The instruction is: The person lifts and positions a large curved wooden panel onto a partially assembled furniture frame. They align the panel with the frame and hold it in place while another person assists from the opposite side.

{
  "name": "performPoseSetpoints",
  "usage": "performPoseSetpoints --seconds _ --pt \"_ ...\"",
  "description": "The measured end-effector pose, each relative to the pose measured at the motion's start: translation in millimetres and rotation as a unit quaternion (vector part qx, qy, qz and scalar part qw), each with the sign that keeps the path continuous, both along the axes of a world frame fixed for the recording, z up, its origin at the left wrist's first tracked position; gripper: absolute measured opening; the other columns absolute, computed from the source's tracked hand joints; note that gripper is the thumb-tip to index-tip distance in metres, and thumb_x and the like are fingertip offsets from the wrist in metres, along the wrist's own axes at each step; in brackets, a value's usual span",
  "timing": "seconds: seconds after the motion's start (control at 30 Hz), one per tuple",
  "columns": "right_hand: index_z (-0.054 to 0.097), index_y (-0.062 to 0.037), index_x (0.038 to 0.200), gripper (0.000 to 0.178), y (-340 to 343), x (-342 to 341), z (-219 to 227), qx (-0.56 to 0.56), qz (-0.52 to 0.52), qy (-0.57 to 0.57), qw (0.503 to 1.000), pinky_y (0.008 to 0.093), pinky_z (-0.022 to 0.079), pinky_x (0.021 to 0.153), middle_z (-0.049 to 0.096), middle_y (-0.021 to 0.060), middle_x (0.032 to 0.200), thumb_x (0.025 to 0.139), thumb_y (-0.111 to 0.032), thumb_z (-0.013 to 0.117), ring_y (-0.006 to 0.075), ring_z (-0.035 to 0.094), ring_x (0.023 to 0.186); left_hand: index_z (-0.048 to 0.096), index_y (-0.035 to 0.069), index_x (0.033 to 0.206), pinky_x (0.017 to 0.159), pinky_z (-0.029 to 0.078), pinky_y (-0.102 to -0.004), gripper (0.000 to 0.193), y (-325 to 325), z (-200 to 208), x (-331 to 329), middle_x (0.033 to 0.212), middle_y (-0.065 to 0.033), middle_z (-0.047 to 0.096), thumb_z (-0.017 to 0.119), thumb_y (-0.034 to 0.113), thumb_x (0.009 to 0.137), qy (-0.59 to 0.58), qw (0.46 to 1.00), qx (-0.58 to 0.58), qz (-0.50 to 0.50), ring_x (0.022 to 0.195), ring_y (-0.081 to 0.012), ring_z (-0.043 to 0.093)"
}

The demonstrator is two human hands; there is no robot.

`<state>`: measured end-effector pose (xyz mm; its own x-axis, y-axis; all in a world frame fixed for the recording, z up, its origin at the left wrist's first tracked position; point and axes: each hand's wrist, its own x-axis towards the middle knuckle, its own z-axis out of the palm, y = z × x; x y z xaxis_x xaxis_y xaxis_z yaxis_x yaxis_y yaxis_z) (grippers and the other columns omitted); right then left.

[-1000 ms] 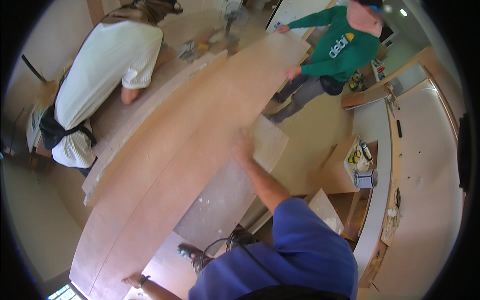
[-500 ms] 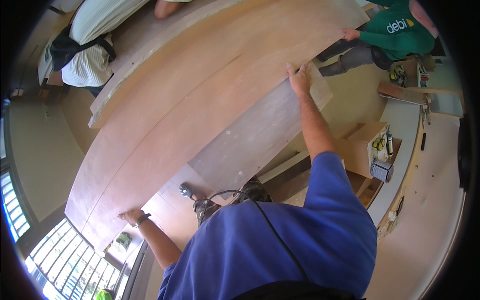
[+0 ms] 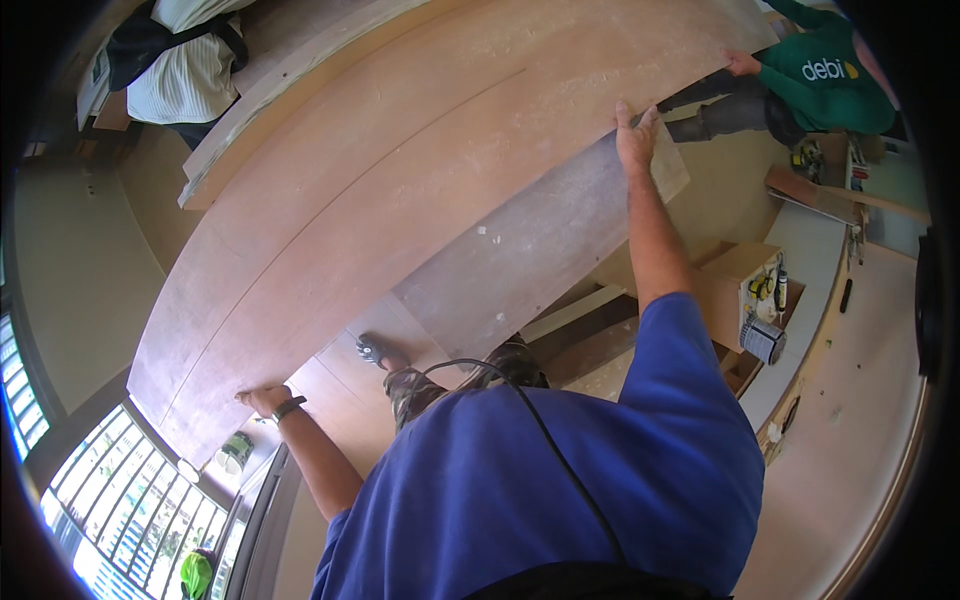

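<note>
A large, dusty, pinkish-brown wooden panel point(image 3: 400, 200) with a long line along it stretches from the lower left to the upper right. My left hand point(image 3: 264, 399), with a band at the wrist, grips its near edge toward the left end; the fingertips rest on top. Farther right, my right hand point(image 3: 635, 138) holds the same edge, thumb and fingers closed around it. A co-worker's hand point(image 3: 741, 62) holds the panel's far right end. Below the panel lies a greyish board point(image 3: 520, 250), its surface spotted white.
Another thick-edged panel point(image 3: 300, 75) lies beyond, beside a person in a striped white shirt point(image 3: 185, 90). On the right are a wooden box point(image 3: 733, 290), a tin point(image 3: 763, 339) and a worktop point(image 3: 808, 250). A bucket point(image 3: 234, 453) stands near the barred window point(image 3: 140, 510).
The panel's near edge has shifted up and right in view. My right hand and the co-worker's hand have moved right with it; my left hand has moved slightly up, still gripping.
</note>
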<state>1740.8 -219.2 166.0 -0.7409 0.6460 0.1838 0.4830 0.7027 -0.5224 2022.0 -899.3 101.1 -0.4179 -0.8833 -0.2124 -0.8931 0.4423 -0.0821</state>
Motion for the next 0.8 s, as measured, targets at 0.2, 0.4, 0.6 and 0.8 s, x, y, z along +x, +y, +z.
performPoseSetpoints --seconds 0.2,0.4,0.6,0.8 --pt "0.036 0.0120 0.118 0.069 -12 -2 -1 -0.176 0.008 0.146 0.973 0.0349 0.037 0.089 0.043 0.0238 0.119 0.079 -0.042 0.055 0.0305 0.044 0.110 0.018 -0.019 0.125 0.107 0.017 -0.0289 0.072 -22 -39 18 0.136 -0.0289 0.016 0.053 -0.005 0.063 0.142 0.989 0.046 -0.014 0.129 -0.0319 0.016" --pt "0.046 -0.0013 0.111 0.049 -47 8 39 -0.436 -0.040 0.170 0.883 0.0328 0.044 0.074 0.052 0.0112 0.108 0.079 -0.036 0.059 0.0182 0.051 0.092 0.031 -0.005 0.126 0.101 0.029 -0.0375 0.055 -2 -22 7 0.135 -0.0191 0.027 0.048 0.005 0.076 0.275 0.943 0.143 0.118 0.123 -0.0297 0.030" --pt "0.049 -0.0075 0.113 0.047 -74 33 37 -0.579 -0.023 0.172 0.796 0.0334 0.044 0.069 0.053 0.0066 0.106 0.077 -0.035 0.062 0.0174 0.052 0.091 0.040 0.011 0.122 0.084 0.044 -0.0437 0.035 -21 -48 4 0.122 -0.0086 0.043 0.037 0.026 0.090 0.612 0.525 0.444 0.390 0.104 -0.0241 0.046" --pt "0.050 -0.0066 0.110 0.039 -107 60 54 -0.673 -0.015 0.189 0.715 0.0323 0.043 0.081 0.057 0.0058 0.102 0.078 -0.025 0.062 0.0180 0.053 0.095 0.036 0.002 0.125 0.092 0.039 -0.0412 0.049 -9 -49 -15 0.125 -0.0175 0.041 0.046 0.026 0.083 0.622 0.465 0.487 0.400 0.110 -0.0293 0.045"
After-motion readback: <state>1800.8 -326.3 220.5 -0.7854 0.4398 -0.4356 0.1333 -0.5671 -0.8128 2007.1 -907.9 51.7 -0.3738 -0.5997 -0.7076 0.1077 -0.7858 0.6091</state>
